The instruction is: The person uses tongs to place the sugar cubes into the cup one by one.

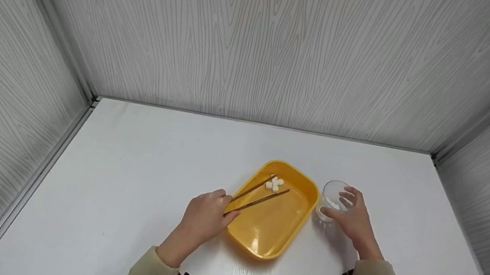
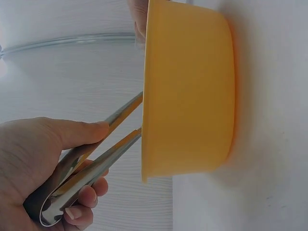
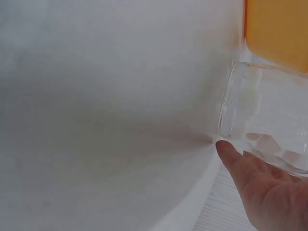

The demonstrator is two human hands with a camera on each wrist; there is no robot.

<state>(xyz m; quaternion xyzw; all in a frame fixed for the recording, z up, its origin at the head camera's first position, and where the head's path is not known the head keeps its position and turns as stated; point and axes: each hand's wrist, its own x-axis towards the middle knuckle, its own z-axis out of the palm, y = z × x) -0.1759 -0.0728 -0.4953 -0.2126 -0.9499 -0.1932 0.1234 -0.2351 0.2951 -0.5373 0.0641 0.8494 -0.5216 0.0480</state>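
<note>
- My left hand [image 1: 206, 213] grips metal tongs [image 2: 113, 156] from the tray's 8-to-9 o'clock side, thumb along one arm, fingers curled round the other; the arms stand apart, tips about the white cubes [image 1: 275, 187].
- Those cubes sit at 12 o'clock in the yellow tray [image 1: 265, 223], on the tabletop [image 1: 172, 155].
- My right hand [image 1: 353, 220] curls loosely round the clear glass [image 1: 331, 194] from its 4 o'clock side; how firmly, I cannot tell. The glass stands upright between the tray's 2 and 3 o'clock.
- I judge the tongs springy and rather slick, best held midway along both arms.
- The cubes look light, perhaps soft; I'd pinch opposite faces gently.
- The glass seems slippery, maybe fragile; I'd hold its side wall low.
- I can read no brand, label or writing.
</note>
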